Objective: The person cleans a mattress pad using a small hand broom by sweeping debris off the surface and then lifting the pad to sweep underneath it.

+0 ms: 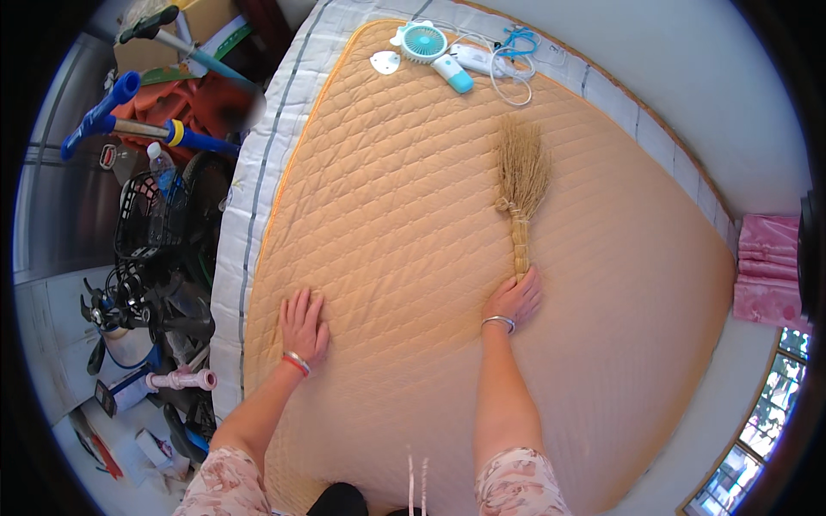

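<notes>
My right hand (514,298) is closed around the lower end of the handle of a straw whisk broom (524,168), whose bristles point away from me. The broom lies on a tan quilted mattress pad (400,193) with orange piping. On the left part of the pad, my left hand (304,329) rests palm down with its fingers apart, holding nothing. Both wrists wear silvery bracelets, and the left one also has a red band. The right fingertips are partly hidden by the hand itself.
At the pad's far edge lie a teal and white handheld fan (423,42), a white power strip (477,59) and coiled cables. A bicycle basket (151,213), handlebars and other items crowd the left side. Folded pink cloth (768,271) is at the right wall, near a window.
</notes>
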### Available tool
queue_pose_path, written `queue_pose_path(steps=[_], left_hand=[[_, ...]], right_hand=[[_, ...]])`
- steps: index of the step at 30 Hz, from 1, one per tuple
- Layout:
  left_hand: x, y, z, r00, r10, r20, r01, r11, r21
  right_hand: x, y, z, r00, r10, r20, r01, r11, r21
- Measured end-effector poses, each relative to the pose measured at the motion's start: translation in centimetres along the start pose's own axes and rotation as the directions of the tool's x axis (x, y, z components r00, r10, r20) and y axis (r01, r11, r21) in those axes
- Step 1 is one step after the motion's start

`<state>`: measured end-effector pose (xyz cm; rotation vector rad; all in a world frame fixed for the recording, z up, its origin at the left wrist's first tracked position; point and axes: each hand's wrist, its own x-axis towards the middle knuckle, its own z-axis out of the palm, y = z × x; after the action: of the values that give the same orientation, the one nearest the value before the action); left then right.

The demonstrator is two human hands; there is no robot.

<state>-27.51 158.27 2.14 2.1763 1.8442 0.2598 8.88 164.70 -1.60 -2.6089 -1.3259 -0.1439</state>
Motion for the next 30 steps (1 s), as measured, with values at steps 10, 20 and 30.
queue_pose_path(steps=[10,20,30], left_hand=[[24.3,3.6,2.5,0.969,0.142,-0.203,-0.113,0.983,0.148],[30.6,2.1,0.8,0.983,0.073,-0.17,-0.053,0.991,0.122],[33.2,1.4,0.8,0.992,-0.036,-0.118,0.041,0.999,0.036]], right_hand=[[0.8,-1.0,-0.3,0.999,-0.015,0.052,0.014,1.0,0.024],[1.2,-1.5,-0.5,0.997,-0.051,0.049,0.046,0.994,0.096],[7.0,-2.2,-5.4,0.878,0.057,0.475,-0.347,0.759,0.551]])
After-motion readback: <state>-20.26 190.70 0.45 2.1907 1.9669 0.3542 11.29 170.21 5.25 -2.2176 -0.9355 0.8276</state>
